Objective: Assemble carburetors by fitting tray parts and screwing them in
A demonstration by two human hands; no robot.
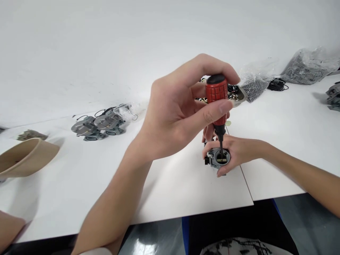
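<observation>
My left hand (175, 113) grips a screwdriver (216, 92) by its red handle with a black end cap, thumb and fingers wrapped around it. The screwdriver stands nearly upright, its dark shaft pointing down into the round bore of a grey metal carburetor (211, 157). Inside that bore a brass-coloured strip shows by the tip; whether the tip touches a screw I cannot tell. My right hand (233, 152) is closed around the carburetor and holds it on the white table, fingers at the far side, thumb at the near side. Some of its fingers are hidden behind the screwdriver.
Two carburetors (98, 124) stand at left, near a tan ring-shaped roll (32, 159). Behind my hands is a metal tray (243, 97) of small parts. Bags of parts (256, 85), a black cable coil (277, 84) and another carburetor (334, 96) lie right. Part of someone's arm (10, 228) shows lower left.
</observation>
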